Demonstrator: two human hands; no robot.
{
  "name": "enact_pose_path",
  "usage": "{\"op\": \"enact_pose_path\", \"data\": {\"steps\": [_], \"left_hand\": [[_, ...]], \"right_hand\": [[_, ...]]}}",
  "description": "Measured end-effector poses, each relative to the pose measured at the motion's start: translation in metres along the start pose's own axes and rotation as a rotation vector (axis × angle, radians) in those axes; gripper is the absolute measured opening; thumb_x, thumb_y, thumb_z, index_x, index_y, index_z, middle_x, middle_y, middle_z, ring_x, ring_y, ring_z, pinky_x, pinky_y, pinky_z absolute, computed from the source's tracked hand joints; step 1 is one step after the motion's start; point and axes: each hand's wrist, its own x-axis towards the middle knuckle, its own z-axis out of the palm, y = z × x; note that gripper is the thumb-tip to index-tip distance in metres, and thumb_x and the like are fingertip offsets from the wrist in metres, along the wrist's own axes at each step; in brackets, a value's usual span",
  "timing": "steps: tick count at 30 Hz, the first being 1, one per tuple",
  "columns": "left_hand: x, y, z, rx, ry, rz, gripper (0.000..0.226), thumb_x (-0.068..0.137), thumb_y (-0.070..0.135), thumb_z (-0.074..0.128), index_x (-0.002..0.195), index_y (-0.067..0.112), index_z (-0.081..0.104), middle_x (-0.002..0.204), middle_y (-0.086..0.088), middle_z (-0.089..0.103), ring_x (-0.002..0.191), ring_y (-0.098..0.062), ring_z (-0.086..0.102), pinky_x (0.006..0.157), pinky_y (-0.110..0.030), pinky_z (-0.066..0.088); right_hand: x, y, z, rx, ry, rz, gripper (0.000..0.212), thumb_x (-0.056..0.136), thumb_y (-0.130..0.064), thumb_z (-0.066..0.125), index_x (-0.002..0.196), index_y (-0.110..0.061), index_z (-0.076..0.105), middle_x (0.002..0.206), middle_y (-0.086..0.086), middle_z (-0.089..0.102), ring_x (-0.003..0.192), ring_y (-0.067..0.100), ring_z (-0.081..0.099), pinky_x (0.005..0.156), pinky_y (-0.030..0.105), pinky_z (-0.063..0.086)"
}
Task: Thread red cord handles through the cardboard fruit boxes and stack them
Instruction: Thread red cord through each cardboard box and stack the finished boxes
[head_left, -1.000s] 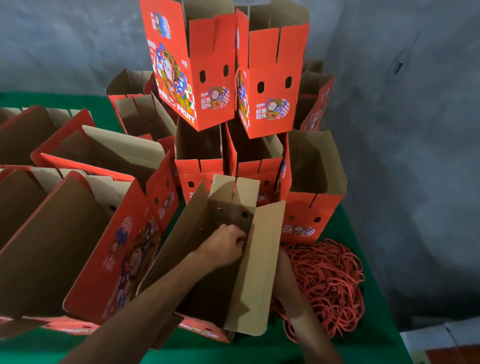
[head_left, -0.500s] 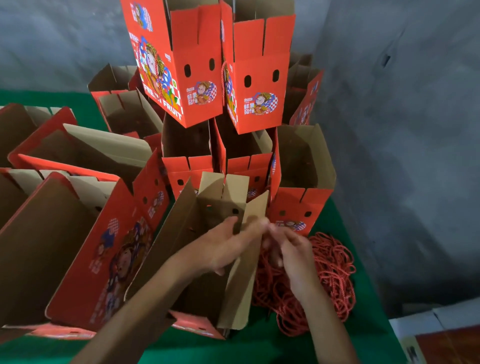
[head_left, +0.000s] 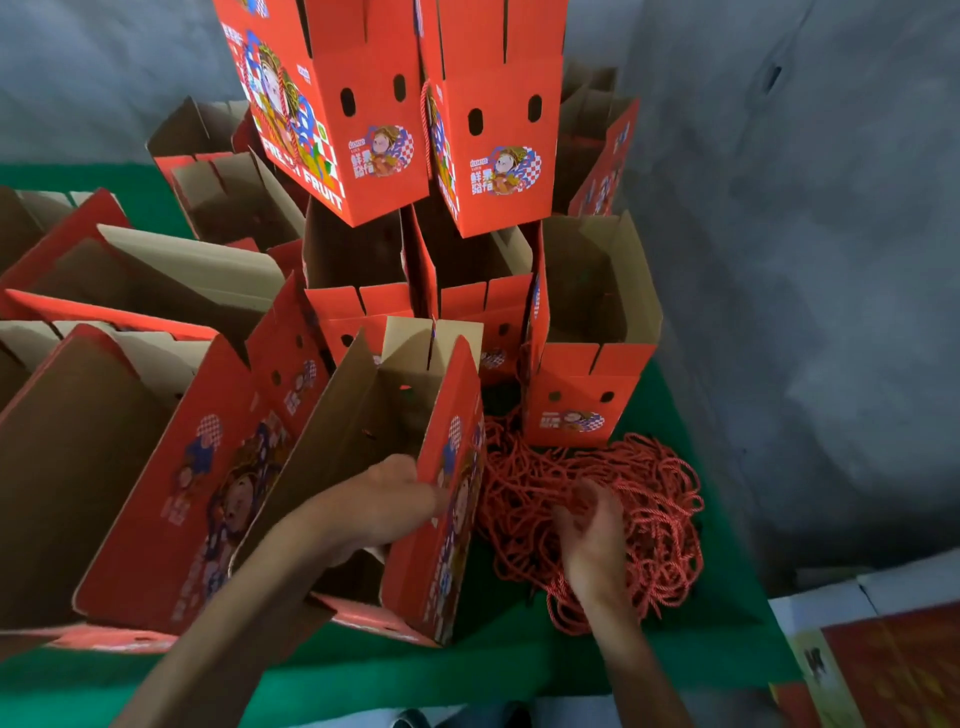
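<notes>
The left hand (head_left: 387, 506) grips the right-hand wall of an open fruit box (head_left: 415, 483), the thumb lying over the red printed outside and the fingers hidden inside the box, so how far they curl cannot be seen. The box stands tilted on the green table cover (head_left: 519, 660), open top toward the camera, its brown inside showing small punched holes on the far panel.

The right hand (head_left: 592, 530) rests just beside that box on a tangled heap of red cord handles (head_left: 639, 499), its fingers loosely bent and spread among the strands; motion blur hides whether any one cord is pinched.

The cord heap lies between the held box and the grey wall (head_left: 805, 260), touching the box's lower right side. Behind the heap stands another open box (head_left: 587, 384), upright, with two oval holes in its front. Farther back, more open boxes are stacked, and two upper boxes (head_left: 405, 104) sit nested in the ones beneath, red cord loops visible on their sides. To the left, several tilted open boxes (head_left: 156, 467) crowd against the held one. At the lower right corner lies a flat printed sheet (head_left: 883, 665).
</notes>
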Motion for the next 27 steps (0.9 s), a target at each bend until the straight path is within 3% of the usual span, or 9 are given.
{"op": "enact_pose_path", "data": {"steps": [4, 8, 10, 13, 17, 19, 21, 23, 27], "left_hand": [[0.004, -0.006, -0.003, -0.034, -0.013, -0.007, 0.036, 0.080, 0.031, 0.064, 0.115, 0.027, 0.058, 0.092, 0.004, 0.079, 0.084, -0.017, 0.077, 0.068, -0.034, 0.064], [0.009, -0.012, -0.001, -0.155, 0.037, -0.046, 0.015, 0.092, 0.024, 0.061, 0.098, 0.030, 0.048, 0.072, 0.014, 0.075, 0.070, -0.007, 0.075, 0.047, -0.021, 0.056], [0.006, -0.013, 0.002, -0.170, 0.031, -0.056, 0.013, 0.093, 0.027, 0.059, 0.101, 0.030, 0.050, 0.077, 0.013, 0.076, 0.072, -0.009, 0.076, 0.049, -0.021, 0.057], [0.002, -0.014, 0.002, -0.189, 0.043, -0.059, 0.034, 0.091, 0.032, 0.059, 0.123, 0.023, 0.055, 0.096, 0.000, 0.079, 0.084, -0.018, 0.077, 0.065, -0.030, 0.061], [-0.002, -0.018, -0.007, -0.231, 0.072, -0.044, 0.048, 0.083, 0.038, 0.062, 0.127, 0.022, 0.058, 0.103, -0.005, 0.078, 0.093, -0.025, 0.076, 0.081, -0.040, 0.059], [-0.002, -0.021, -0.013, -0.254, 0.093, -0.035, 0.040, 0.084, 0.036, 0.063, 0.122, 0.022, 0.063, 0.099, -0.003, 0.079, 0.091, -0.026, 0.076, 0.082, -0.041, 0.059], [-0.003, -0.023, -0.018, -0.292, 0.116, -0.039, 0.032, 0.089, 0.034, 0.063, 0.119, 0.022, 0.065, 0.097, -0.004, 0.079, 0.088, -0.026, 0.077, 0.080, -0.041, 0.059], [-0.005, -0.024, -0.022, -0.304, 0.116, -0.039, 0.029, 0.090, 0.035, 0.064, 0.116, 0.022, 0.065, 0.095, -0.004, 0.079, 0.084, -0.025, 0.077, 0.076, -0.038, 0.058], [-0.007, -0.021, -0.026, -0.299, 0.154, -0.020, 0.027, 0.089, 0.034, 0.065, 0.112, 0.021, 0.069, 0.092, -0.004, 0.079, 0.081, -0.022, 0.077, 0.075, -0.036, 0.057]], "right_hand": [[-0.016, 0.017, 0.024, -0.143, -0.106, -0.059, 0.009, 0.100, -0.009, 0.065, 0.102, -0.012, 0.074, 0.092, 0.000, 0.073, 0.070, 0.013, 0.067, 0.067, 0.035, 0.058], [-0.014, 0.021, 0.049, -0.314, -0.216, -0.035, 0.037, 0.100, -0.029, 0.068, 0.066, -0.015, 0.067, 0.061, -0.001, 0.067, 0.049, 0.005, 0.058, 0.049, 0.026, 0.045], [-0.007, 0.022, 0.060, -0.474, -0.194, 0.037, 0.046, 0.100, -0.035, 0.067, 0.061, -0.012, 0.061, 0.053, -0.001, 0.059, 0.041, 0.007, 0.050, 0.040, 0.020, 0.033], [-0.002, 0.023, 0.065, -0.579, -0.195, 0.111, 0.038, 0.101, -0.029, 0.063, 0.069, -0.010, 0.066, 0.064, 0.001, 0.066, 0.052, 0.013, 0.061, 0.048, 0.024, 0.043], [-0.010, 0.018, 0.054, -0.333, -0.197, 0.048, 0.038, 0.096, -0.013, 0.065, 0.060, -0.015, 0.055, 0.051, -0.008, 0.057, 0.039, 0.004, 0.051, 0.040, 0.018, 0.034], [-0.016, 0.002, 0.046, -0.117, -0.195, 0.097, 0.023, 0.097, -0.012, 0.067, 0.075, -0.014, 0.062, 0.062, -0.001, 0.064, 0.047, 0.003, 0.058, 0.047, 0.015, 0.044], [-0.028, -0.018, 0.042, 0.183, -0.248, 0.138, 0.008, 0.099, -0.009, 0.068, 0.092, -0.006, 0.067, 0.076, 0.010, 0.070, 0.057, 0.016, 0.068, 0.056, 0.028, 0.058], [-0.043, -0.041, 0.041, 0.382, -0.329, 0.073, 0.012, 0.098, -0.011, 0.070, 0.102, 0.000, 0.067, 0.085, 0.015, 0.075, 0.070, 0.028, 0.075, 0.066, 0.037, 0.063], [-0.069, -0.079, 0.047, 0.573, -0.499, 0.054, 0.017, 0.100, -0.014, 0.068, 0.108, 0.001, 0.070, 0.095, 0.018, 0.078, 0.086, 0.032, 0.077, 0.077, 0.035, 0.064]]}}
